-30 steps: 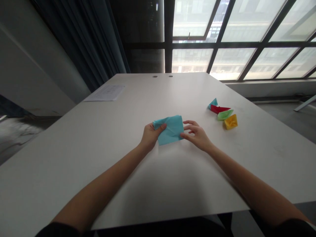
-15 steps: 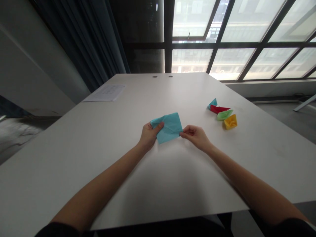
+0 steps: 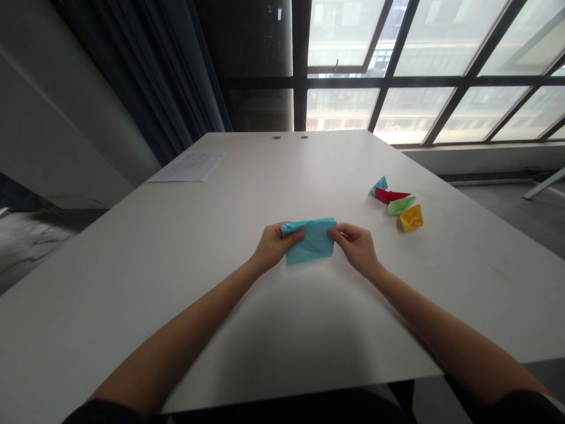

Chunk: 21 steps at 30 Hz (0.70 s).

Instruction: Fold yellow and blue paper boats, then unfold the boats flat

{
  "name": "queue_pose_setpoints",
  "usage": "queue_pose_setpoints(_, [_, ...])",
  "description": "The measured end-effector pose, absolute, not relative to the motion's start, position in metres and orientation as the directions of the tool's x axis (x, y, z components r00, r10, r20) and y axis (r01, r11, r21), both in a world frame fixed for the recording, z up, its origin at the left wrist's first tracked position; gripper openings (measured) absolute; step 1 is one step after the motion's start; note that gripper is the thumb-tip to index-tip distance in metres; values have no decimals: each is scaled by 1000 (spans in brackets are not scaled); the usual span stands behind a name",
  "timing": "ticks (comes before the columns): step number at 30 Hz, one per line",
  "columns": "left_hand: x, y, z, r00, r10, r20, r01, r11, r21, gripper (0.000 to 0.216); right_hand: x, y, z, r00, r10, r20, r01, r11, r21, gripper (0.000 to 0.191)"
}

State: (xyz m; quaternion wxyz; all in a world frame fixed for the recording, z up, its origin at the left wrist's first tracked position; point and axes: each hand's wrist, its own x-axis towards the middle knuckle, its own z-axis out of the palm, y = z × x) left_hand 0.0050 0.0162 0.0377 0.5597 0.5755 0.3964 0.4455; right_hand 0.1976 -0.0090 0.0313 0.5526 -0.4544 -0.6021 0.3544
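Left grip [image 3: 272, 246] and right grip [image 3: 357, 248] pinch creased, light-blue paper [image 3: 313, 242] mid-frame; the upper-left printed sheet [image 3: 188, 168] is unreadable.

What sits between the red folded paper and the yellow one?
In the head view, the green folded paper lies between them.

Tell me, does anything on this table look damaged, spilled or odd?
Nothing looks spilled or broken. Only the blue paper, held by the left hand and right hand, seems a little wrinkled, with uneven creases across its face.
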Motion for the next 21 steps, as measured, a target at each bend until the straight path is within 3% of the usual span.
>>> queue_pose_setpoints(6, [11,19,29,248,969,19,-132,15,991,42,198,-5,29,56,960,274,176,260,-949,22])
queue_pose_setpoints(9, [8,23,25,204,979,-10,-1,11,1000,42,198,-5,27,-13,986,168,98,169,-981,46])
queue_pose_setpoints(11, [4,25,25,136,989,52,201,-79,976,41,197,-5,24,-24,992,126,108,128,-986,56])
queue_pose_setpoints(13, [0,23,29,112,966,234,470,-259,844,42,196,-5,20,0,994,114,158,112,-981,49])
queue_pose_setpoints(15, [-1,18,34,233,886,401,687,-441,577,37,194,-4,16,29,995,97,215,89,-973,39])
queue_pose_setpoints(18, [4,8,37,429,818,384,812,-535,234,22,192,-2,12,69,995,67,330,40,-943,30])
queue_pose_setpoints(21, [11,3,28,521,810,270,819,-563,110,23,191,-1,10,43,992,115,543,73,-836,23])
